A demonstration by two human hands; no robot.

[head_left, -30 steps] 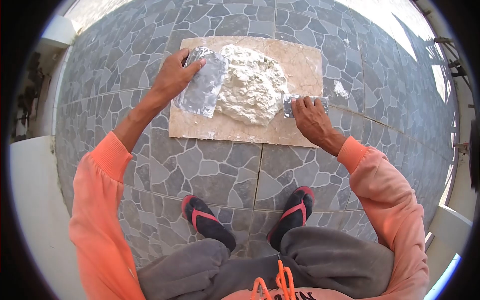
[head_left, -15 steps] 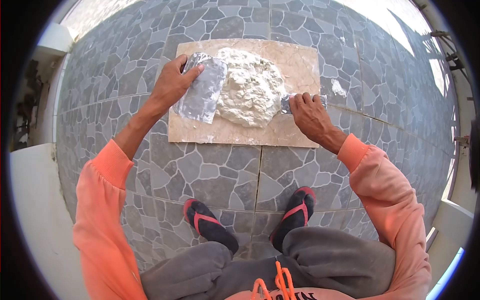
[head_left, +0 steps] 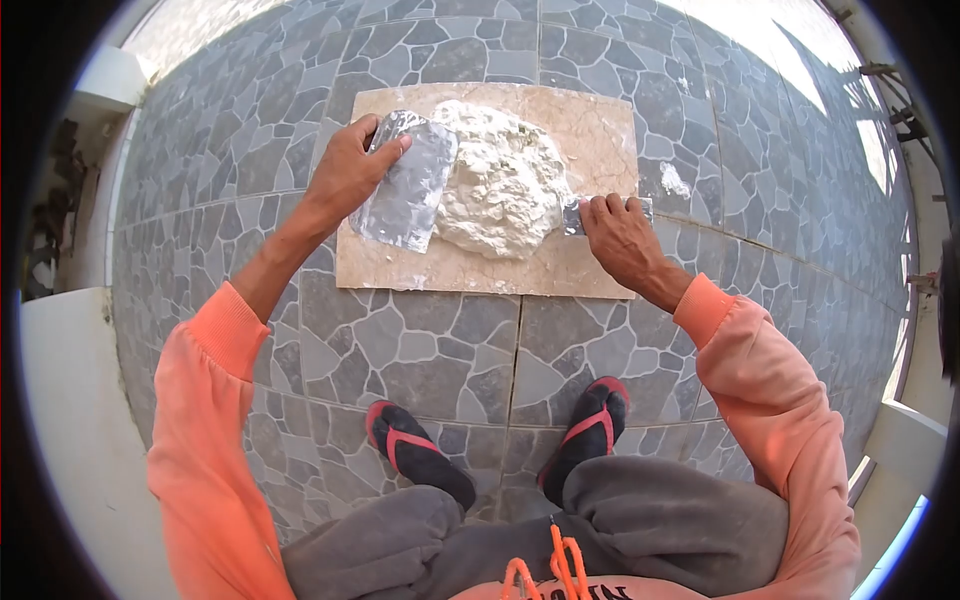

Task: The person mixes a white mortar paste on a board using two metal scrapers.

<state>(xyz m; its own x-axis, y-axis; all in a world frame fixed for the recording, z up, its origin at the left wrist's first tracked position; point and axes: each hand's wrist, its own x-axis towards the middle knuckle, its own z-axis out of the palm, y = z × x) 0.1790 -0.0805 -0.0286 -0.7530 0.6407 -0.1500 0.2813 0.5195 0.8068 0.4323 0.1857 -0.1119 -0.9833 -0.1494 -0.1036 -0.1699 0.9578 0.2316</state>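
A heap of wet white paste (head_left: 503,180) lies on a beige marbled board (head_left: 590,270) on the floor. My left hand (head_left: 352,168) is closed on a wide grey metal plate (head_left: 410,185), smeared with paste, which stands against the heap's left side. At the heap's right edge, my right hand (head_left: 622,238) is closed on a small scraper (head_left: 573,216); its handle is mostly covered by my fingers.
Grey stone-patterned tiles (head_left: 420,375) surround the board. My feet, in dark socks and red sandals (head_left: 408,440), stand just in front of it. A white splatter (head_left: 674,180) marks the floor on the right. Low pale walls (head_left: 75,380) run along the sides.
The board, heap and both tools appear very slightly lower in the view. Both hands keep their hold, with almost no other movement.
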